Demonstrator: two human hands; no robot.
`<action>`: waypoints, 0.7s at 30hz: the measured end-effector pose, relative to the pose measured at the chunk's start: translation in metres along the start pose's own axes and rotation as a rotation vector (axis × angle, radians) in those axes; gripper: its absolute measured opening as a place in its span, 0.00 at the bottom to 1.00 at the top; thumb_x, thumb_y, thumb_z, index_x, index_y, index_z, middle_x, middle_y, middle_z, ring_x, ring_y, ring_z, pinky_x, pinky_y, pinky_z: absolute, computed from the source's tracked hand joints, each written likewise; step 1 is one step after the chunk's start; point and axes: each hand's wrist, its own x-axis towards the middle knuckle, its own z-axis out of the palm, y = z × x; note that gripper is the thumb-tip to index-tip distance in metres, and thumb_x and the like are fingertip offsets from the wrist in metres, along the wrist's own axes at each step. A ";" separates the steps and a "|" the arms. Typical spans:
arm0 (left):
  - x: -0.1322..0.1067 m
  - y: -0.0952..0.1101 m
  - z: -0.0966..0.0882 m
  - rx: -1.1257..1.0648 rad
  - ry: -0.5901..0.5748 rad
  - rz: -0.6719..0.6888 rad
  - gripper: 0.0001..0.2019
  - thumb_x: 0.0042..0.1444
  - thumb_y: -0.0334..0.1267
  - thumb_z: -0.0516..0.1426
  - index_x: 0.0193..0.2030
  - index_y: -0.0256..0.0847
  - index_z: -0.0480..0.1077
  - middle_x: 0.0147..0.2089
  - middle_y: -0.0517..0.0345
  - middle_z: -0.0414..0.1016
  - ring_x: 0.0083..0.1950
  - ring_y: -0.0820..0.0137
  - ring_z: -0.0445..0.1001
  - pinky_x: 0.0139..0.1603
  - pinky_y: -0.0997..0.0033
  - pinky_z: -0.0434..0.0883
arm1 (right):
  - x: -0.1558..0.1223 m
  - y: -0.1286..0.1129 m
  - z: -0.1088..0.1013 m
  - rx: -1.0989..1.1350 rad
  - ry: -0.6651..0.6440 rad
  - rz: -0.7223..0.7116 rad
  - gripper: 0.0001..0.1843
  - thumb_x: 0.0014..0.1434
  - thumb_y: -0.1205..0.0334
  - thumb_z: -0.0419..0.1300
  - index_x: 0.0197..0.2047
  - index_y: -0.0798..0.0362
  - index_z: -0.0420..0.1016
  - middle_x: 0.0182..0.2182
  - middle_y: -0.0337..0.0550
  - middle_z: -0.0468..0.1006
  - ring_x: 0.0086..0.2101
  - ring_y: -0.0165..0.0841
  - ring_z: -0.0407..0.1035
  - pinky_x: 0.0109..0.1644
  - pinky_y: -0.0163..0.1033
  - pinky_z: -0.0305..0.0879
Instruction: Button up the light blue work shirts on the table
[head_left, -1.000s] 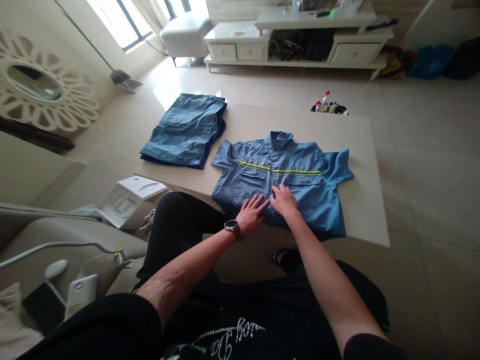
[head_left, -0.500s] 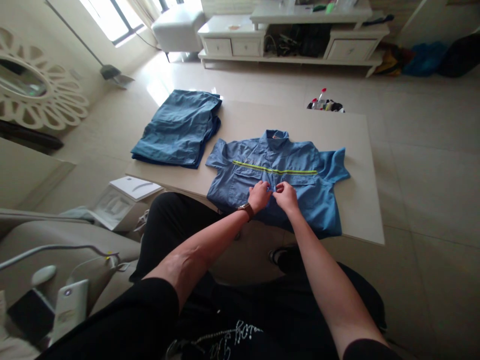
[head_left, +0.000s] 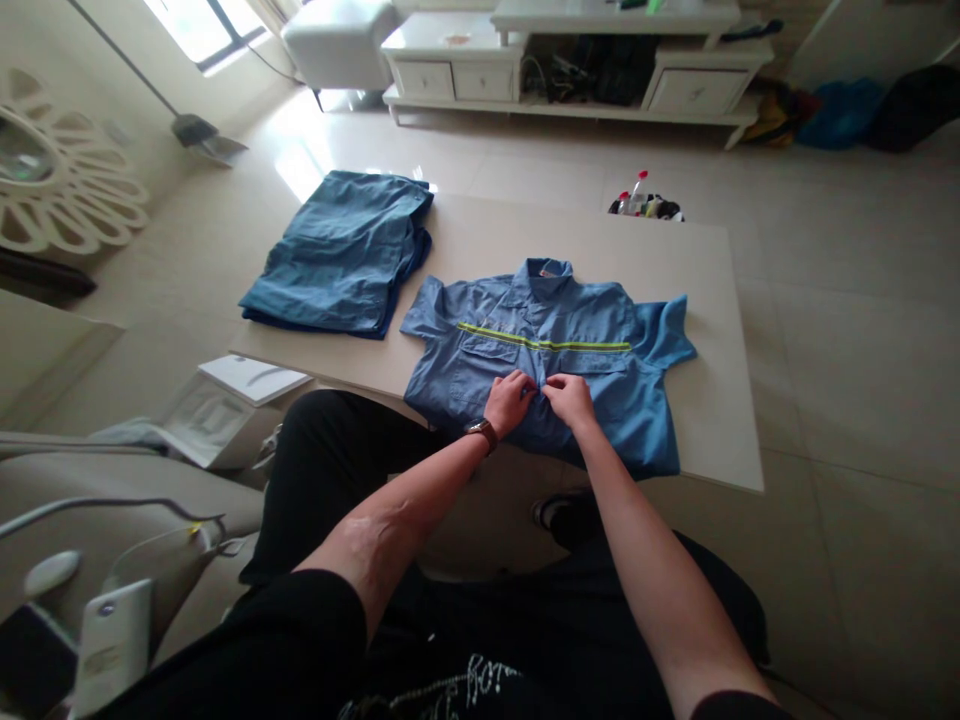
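A blue work shirt (head_left: pixel 592 345) with a yellow-green chest stripe lies face up on the beige table (head_left: pixel 712 330), collar away from me. My left hand (head_left: pixel 508 400), with a watch on its wrist, and my right hand (head_left: pixel 571 398) meet at the shirt's front placket below the stripe. Both pinch the fabric there with curled fingers, fingertips almost touching. The shirt's lower hem hangs slightly over the table's near edge.
Folded blue trousers (head_left: pixel 341 252) lie on the table's far left corner. A white box (head_left: pixel 229 405) stands on the floor to the left, a sofa with a remote-like device (head_left: pixel 112 640) nearer. Bottles (head_left: pixel 643 203) stand behind the table, a white TV cabinet (head_left: pixel 570 70) beyond.
A second ago both hands lay flat and open on the shirt's lower front. They have moved up to the placket and closed into pinches on the fabric.
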 end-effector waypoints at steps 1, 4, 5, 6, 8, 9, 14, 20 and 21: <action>-0.001 -0.001 0.001 0.009 0.003 0.014 0.03 0.68 0.34 0.58 0.44 0.43 0.74 0.49 0.56 0.79 0.51 0.65 0.76 0.56 0.63 0.64 | 0.000 0.000 0.001 -0.009 -0.003 -0.009 0.10 0.56 0.67 0.64 0.41 0.55 0.85 0.39 0.48 0.87 0.42 0.37 0.80 0.51 0.37 0.72; -0.002 0.000 0.002 0.028 -0.002 0.025 0.05 0.70 0.34 0.56 0.46 0.44 0.74 0.50 0.55 0.79 0.52 0.65 0.76 0.58 0.63 0.64 | -0.002 0.002 0.002 -0.064 -0.017 -0.047 0.11 0.57 0.67 0.63 0.41 0.54 0.85 0.40 0.47 0.86 0.42 0.36 0.80 0.51 0.37 0.72; -0.002 0.001 0.002 0.035 -0.006 0.018 0.06 0.70 0.34 0.55 0.47 0.44 0.74 0.51 0.55 0.80 0.52 0.65 0.76 0.58 0.62 0.64 | -0.002 0.002 0.002 -0.096 -0.020 -0.063 0.11 0.57 0.67 0.63 0.41 0.53 0.85 0.39 0.46 0.86 0.42 0.36 0.80 0.52 0.37 0.72; -0.002 0.001 0.002 0.044 -0.010 0.008 0.07 0.71 0.35 0.55 0.47 0.44 0.75 0.51 0.55 0.80 0.52 0.64 0.76 0.58 0.62 0.64 | -0.003 0.002 0.002 -0.130 -0.022 -0.080 0.11 0.57 0.67 0.63 0.41 0.53 0.85 0.39 0.46 0.86 0.42 0.36 0.80 0.52 0.37 0.72; -0.002 0.003 0.003 0.066 -0.019 -0.008 0.08 0.71 0.35 0.54 0.47 0.44 0.75 0.51 0.54 0.80 0.52 0.64 0.76 0.59 0.62 0.65 | -0.004 0.001 0.000 -0.200 -0.028 -0.114 0.11 0.57 0.67 0.63 0.41 0.52 0.86 0.38 0.46 0.86 0.41 0.37 0.79 0.52 0.37 0.71; -0.002 0.003 0.003 0.076 -0.021 -0.011 0.08 0.71 0.35 0.54 0.48 0.44 0.75 0.51 0.54 0.80 0.52 0.64 0.76 0.59 0.62 0.65 | -0.005 0.000 0.000 -0.229 -0.032 -0.129 0.11 0.57 0.67 0.63 0.41 0.52 0.86 0.38 0.46 0.86 0.41 0.37 0.79 0.52 0.37 0.71; -0.003 0.001 0.006 0.101 -0.010 -0.001 0.09 0.72 0.35 0.53 0.48 0.44 0.75 0.51 0.54 0.80 0.50 0.64 0.76 0.58 0.62 0.65 | -0.006 -0.002 -0.001 -0.270 -0.066 -0.184 0.12 0.62 0.65 0.62 0.44 0.53 0.86 0.40 0.48 0.86 0.42 0.38 0.79 0.52 0.37 0.70; -0.004 0.000 0.009 0.118 -0.002 0.001 0.10 0.72 0.35 0.52 0.48 0.43 0.76 0.50 0.53 0.81 0.50 0.64 0.77 0.58 0.62 0.65 | -0.002 0.004 0.003 -0.352 -0.050 -0.277 0.13 0.65 0.69 0.58 0.43 0.54 0.85 0.44 0.49 0.84 0.45 0.37 0.77 0.56 0.38 0.68; -0.004 0.000 0.009 0.118 -0.003 -0.002 0.10 0.72 0.35 0.52 0.48 0.44 0.76 0.50 0.53 0.81 0.50 0.64 0.77 0.58 0.62 0.65 | -0.002 0.005 0.003 -0.363 -0.050 -0.276 0.12 0.65 0.69 0.58 0.42 0.54 0.85 0.43 0.48 0.84 0.44 0.37 0.76 0.55 0.38 0.68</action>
